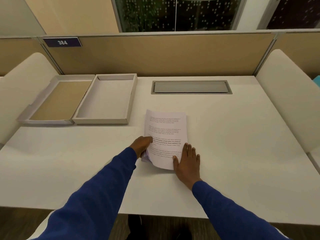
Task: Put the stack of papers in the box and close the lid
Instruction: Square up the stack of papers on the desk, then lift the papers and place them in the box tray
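We are at a white desk [225, 135]. The stack of papers [165, 134] lies flat on it, right in front of us. Our left hand [141, 145] is at the left edge of the stack, near the bottom corner. Its fingers curl under the pages and lift that edge a little, so the sheets fan out there. Our right hand [187, 162] lies flat and spread on the bottom right corner, pressing it down.

The box [121, 121] sits open and empty, further back and to the left, well apart from the papers. Its lid [45, 121] lies upside down just beside it, on the left.

We think the pick-up comes next. Here is what could go wrong. The pages are loose. If we grab only the top ones, the rest may stay behind. If we hold just one edge, the stack may bend and slide apart. A sheet could catch on the box wall going in, and then the lid might not sit flat.
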`<state>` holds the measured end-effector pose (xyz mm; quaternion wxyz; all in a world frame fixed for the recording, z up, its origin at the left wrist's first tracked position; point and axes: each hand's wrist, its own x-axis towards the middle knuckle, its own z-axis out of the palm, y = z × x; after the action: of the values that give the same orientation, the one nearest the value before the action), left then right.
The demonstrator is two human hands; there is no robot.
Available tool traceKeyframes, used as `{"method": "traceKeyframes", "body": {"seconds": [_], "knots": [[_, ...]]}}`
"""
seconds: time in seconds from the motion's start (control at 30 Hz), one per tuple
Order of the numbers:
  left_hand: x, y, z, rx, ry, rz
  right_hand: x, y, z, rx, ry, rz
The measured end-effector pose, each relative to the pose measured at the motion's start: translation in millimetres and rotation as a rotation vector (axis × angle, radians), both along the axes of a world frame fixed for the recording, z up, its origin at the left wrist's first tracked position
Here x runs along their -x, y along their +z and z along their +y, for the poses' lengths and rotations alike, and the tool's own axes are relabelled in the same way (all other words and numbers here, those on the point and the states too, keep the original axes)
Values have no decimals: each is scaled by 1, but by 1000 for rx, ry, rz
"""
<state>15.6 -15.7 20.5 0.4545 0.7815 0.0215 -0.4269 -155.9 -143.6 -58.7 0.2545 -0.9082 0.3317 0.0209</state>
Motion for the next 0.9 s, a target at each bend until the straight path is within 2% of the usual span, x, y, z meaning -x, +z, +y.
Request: {"method": "traceKeyframes", "body": {"seconds": [0.1, 0.2, 0.4, 0.5, 0.6, 0.63, 0.77, 0.9], "knots": [[5, -13, 4, 18, -21, -64, -1, 5, -2, -21, -23, -13], [6, -19, 15, 117, 3, -105, -5, 10, -5, -74, -73, -56], [-9, -9, 40, 315, 0, -87, -27, 33, -12, -297, -304, -193], [-29, 2, 56, 405, -1, -51, -43, 47, -10, -535, -465, -299], [-55, 9, 76, 460, -10, -2, -62, 60, -2, -988, -526, -384], [-65, 10, 83, 475, -14, 10, -69, 63, 0, -1063, -505, -400], [-112, 15, 109, 515, -46, 53, -107, 73, 14, -1015, -498, -503], [-160, 20, 132, 468, -107, 29, -157, 86, 31, -966, -419, -551]]}}
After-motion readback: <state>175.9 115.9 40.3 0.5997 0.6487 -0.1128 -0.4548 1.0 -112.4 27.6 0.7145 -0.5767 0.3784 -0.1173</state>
